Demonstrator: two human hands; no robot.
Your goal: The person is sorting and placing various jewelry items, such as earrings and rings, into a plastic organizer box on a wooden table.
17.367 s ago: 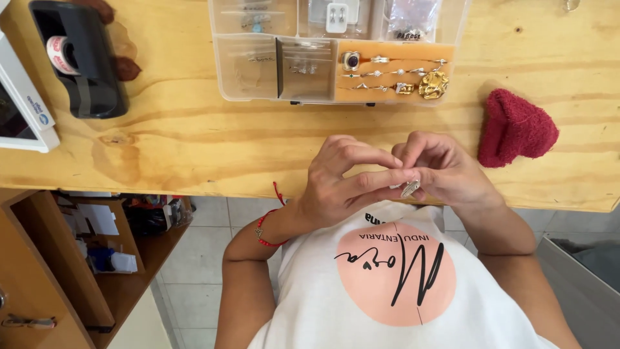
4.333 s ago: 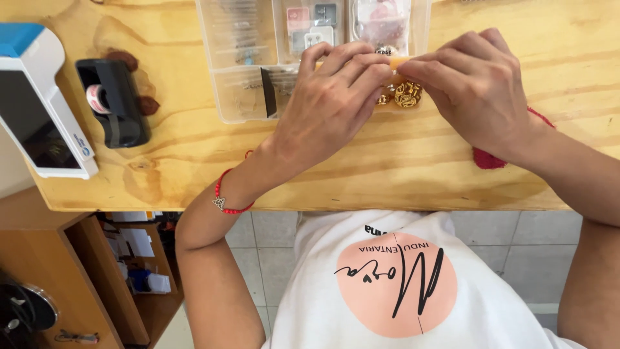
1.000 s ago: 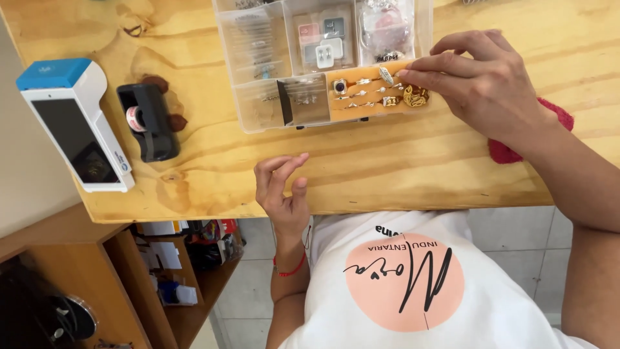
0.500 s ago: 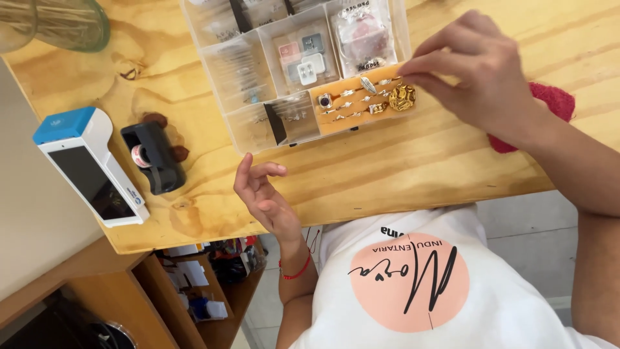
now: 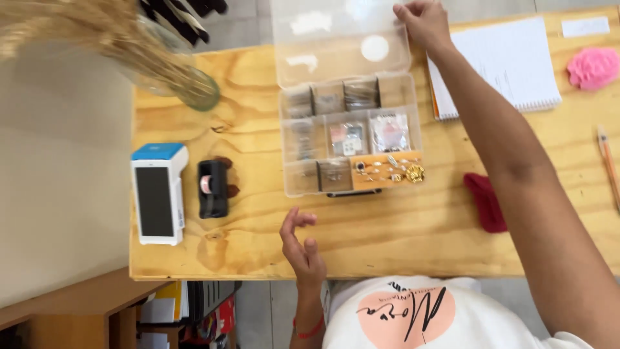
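Note:
A clear plastic compartment box (image 5: 303, 139) lies open on the wooden table (image 5: 400, 232), its lid (image 5: 339, 42) folded back away from me. One front compartment with an orange lining holds small gold and silver jewellery pieces (image 5: 397, 169). My right hand (image 5: 423, 22) reaches far across and grips the lid's far right corner. My left hand (image 5: 300, 249) hovers near the table's front edge, fingers apart, holding nothing.
A white and blue card terminal (image 5: 157, 192) and a black tape dispenser (image 5: 213, 187) lie to the left. A glass vase (image 5: 187, 81) of dried stalks stands at back left. A spiral notebook (image 5: 510, 61), pink cloth (image 5: 593, 66), red cloth (image 5: 485, 200) and pencil (image 5: 608, 165) lie right.
My right hand left the jewellery compartment and reached up to the lid's far corner. The view has pulled back and shifted. My left hand stays open near the table edge.

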